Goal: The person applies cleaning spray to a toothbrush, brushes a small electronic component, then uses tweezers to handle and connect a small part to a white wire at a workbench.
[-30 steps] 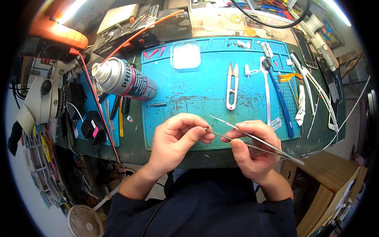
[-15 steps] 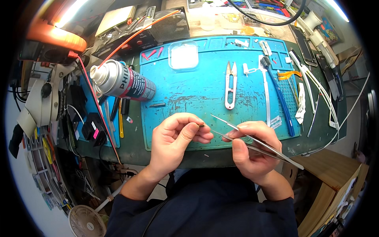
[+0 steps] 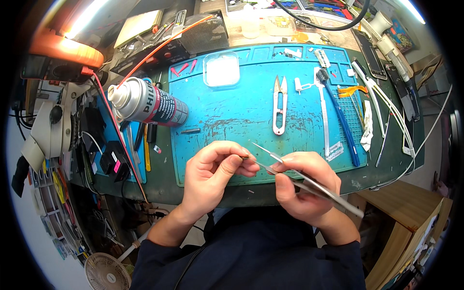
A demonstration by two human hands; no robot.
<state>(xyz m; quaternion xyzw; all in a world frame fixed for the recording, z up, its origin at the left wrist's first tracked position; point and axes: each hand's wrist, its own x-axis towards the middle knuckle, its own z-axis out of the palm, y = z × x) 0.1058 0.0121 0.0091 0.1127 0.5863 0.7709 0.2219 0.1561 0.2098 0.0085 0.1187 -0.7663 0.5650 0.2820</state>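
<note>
Between the thumb and fingers of my left hand (image 3: 212,174) is a small dark part (image 3: 245,157), too tiny to name. My right hand (image 3: 307,186) grips metal tweezers (image 3: 314,186), whose slim tips are apart and point at that part. One tip comes close to it; I cannot tell whether they touch. Both hands are over the front edge of the blue work mat (image 3: 232,113). Beyond them on the mat lie white-handled thread snips (image 3: 279,106), a small dark strip (image 3: 191,131) and a clear square dish (image 3: 221,70) with a white bottom.
A spray can (image 3: 147,104) leans at the left. Right of the snips lie a blue brush (image 3: 340,118), a flat metal blade tool (image 3: 323,116), an orange clip tool (image 3: 353,91) and white cables (image 3: 394,111). An orange meter (image 3: 67,50) stands far left.
My right hand and the tweezers have shifted slightly left, toward the part in my left hand. My left hand has stayed almost still. The whole view has shifted a little.
</note>
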